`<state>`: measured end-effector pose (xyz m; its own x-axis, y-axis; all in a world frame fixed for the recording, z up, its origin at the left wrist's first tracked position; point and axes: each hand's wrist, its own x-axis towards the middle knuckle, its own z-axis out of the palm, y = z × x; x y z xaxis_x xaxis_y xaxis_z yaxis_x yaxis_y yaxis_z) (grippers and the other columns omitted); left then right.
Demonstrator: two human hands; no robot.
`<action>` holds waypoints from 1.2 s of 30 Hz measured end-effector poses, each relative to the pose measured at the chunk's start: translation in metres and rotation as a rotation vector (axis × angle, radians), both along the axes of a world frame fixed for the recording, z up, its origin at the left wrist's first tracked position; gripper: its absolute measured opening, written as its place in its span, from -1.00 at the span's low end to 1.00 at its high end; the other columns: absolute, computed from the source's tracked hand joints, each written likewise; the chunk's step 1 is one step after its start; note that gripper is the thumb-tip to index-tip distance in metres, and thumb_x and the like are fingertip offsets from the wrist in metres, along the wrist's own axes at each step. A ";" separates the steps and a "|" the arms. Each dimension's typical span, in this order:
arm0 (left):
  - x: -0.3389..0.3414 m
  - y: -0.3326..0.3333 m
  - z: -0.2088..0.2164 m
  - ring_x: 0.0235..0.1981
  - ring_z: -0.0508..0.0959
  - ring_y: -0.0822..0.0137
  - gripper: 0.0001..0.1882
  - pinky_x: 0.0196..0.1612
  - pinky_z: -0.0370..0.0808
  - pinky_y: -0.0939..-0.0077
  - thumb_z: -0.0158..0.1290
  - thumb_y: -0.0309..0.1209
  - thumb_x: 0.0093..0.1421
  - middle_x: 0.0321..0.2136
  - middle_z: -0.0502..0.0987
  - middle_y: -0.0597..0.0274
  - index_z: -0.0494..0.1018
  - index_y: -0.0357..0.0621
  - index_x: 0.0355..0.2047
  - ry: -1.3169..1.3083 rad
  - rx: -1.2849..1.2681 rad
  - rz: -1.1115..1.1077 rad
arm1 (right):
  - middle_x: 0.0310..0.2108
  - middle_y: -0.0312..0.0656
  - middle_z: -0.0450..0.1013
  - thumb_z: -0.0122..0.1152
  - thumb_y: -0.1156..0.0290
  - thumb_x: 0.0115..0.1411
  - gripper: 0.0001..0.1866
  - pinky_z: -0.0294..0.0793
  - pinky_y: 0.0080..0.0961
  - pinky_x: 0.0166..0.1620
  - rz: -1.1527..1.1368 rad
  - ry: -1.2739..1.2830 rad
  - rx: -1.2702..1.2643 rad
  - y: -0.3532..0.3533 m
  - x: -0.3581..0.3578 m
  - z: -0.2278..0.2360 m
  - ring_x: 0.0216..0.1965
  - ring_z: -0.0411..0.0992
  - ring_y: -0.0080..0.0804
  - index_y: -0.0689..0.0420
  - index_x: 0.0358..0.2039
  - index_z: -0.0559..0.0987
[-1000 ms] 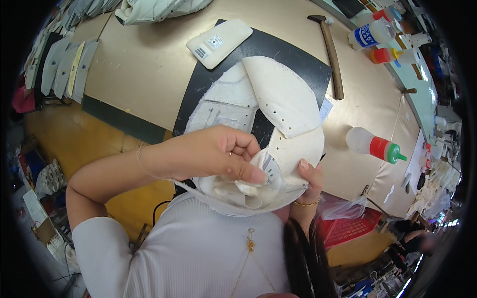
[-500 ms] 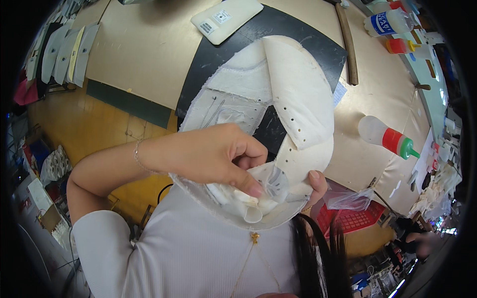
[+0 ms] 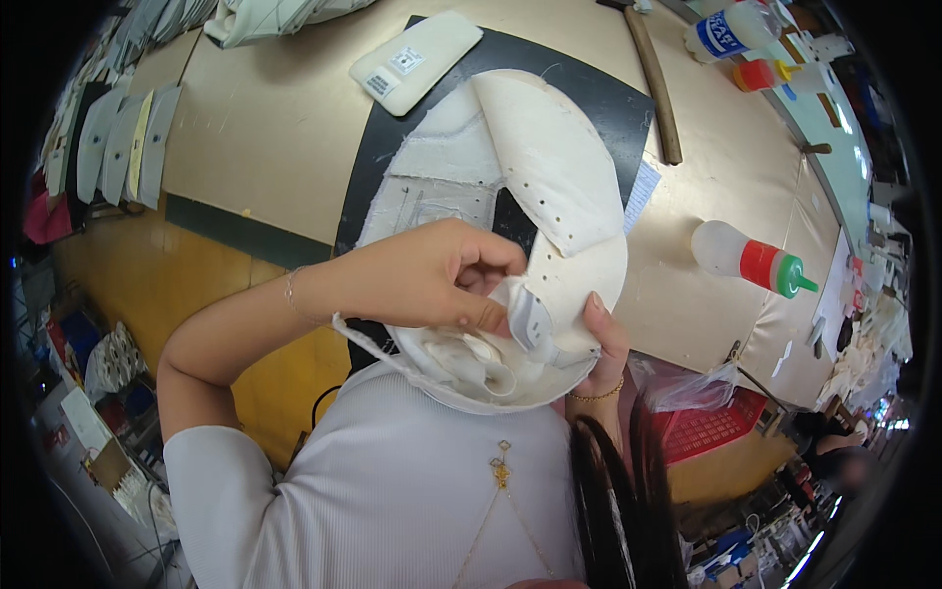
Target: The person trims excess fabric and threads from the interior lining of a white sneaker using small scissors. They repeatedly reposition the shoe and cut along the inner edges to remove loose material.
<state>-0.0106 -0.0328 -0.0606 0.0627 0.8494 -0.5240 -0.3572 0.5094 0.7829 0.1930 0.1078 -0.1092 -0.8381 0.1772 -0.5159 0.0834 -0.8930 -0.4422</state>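
Note:
A white shoe upper, with rows of eyelet holes and raw stitched edges, lies over a black board and reaches to my chest. My left hand bends inside its opening, thumb and fingers pinched at the white lining. Beside the thumb shows a small grey label with faint print. Below it the padded lining is bunched and folded. My right hand grips the right rim, thumb on the near side, its other fingers mostly hidden behind the material.
Beyond the upper lie a cream flat pad and a wooden-handled hammer. At right are a green-capped squeeze bottle, a yellow-tipped bottle and a plastic drink bottle. A red basket stands below the table edge. Grey pieces are stacked at left.
The view has shifted slightly. My left hand has pressed into the lining, and the grey label now stands out more clearly. More of my right hand shows on the rim.

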 end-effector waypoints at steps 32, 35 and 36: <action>0.005 0.032 -0.017 -0.27 0.66 0.18 -0.59 -0.19 0.59 0.44 0.36 -0.39 -0.01 -0.09 0.58 0.12 0.54 -0.25 -0.15 0.584 0.372 0.593 | -0.20 -0.22 0.46 0.20 0.27 0.31 -0.76 0.39 -0.56 -0.10 -0.047 0.219 1.206 0.054 -0.089 0.074 -0.21 0.41 -0.48 0.20 -0.27 0.64; -0.007 0.013 -0.046 -0.02 0.57 0.22 -0.36 0.06 0.51 0.33 0.30 -0.50 0.01 0.05 0.49 0.16 0.38 -0.18 0.14 -0.013 0.407 0.754 | -0.21 -0.16 0.49 0.26 0.31 0.25 -0.78 0.44 -0.50 -0.18 0.001 0.171 1.499 0.067 -0.086 0.072 -0.27 0.46 -0.38 0.20 -0.22 0.64; -0.006 0.010 -0.052 0.04 0.54 0.20 -0.30 0.13 0.47 0.29 0.29 -0.53 0.00 0.09 0.47 0.14 0.32 -0.18 0.19 -0.137 0.448 0.813 | -0.22 -0.11 0.51 0.37 0.28 0.15 -0.70 0.46 -0.47 -0.22 0.002 0.137 1.597 0.070 -0.083 0.067 -0.29 0.49 -0.31 0.18 -0.18 0.63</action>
<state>-0.0167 -0.0230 -0.1126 -0.6016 0.7806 -0.1694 -0.5748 -0.2759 0.7704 0.1099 0.1778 -0.0420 -0.8613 0.4346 0.2631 -0.0327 0.4693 -0.8824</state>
